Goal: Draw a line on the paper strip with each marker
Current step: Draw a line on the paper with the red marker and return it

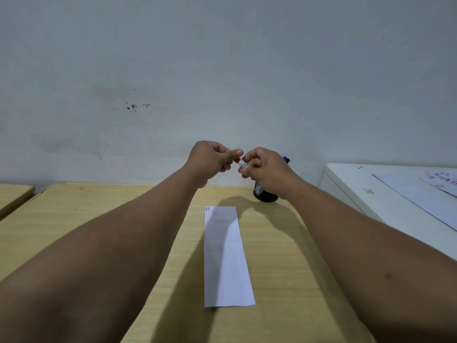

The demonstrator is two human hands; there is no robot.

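I have the marker (244, 165) pinched in my right hand (268, 170), my left hand (212, 158) closed on its cap end, both raised beyond the paper strip (226, 256). It looks light, stiff and smooth, so I'd grip mid-barrel.

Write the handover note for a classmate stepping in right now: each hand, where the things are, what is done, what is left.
Left hand: grip closed at the marker's red end, apparently on its cap.
Right hand: grip closed on the marker's white barrel, held above the desk.
Paper strip: flat on the desk, below the hands.
Black holder: behind the right hand, with a blue-capped marker sticking up.
Done: two short lines, blue and red, at the strip's far left corner.
Left: whether other markers remain cannot be told.
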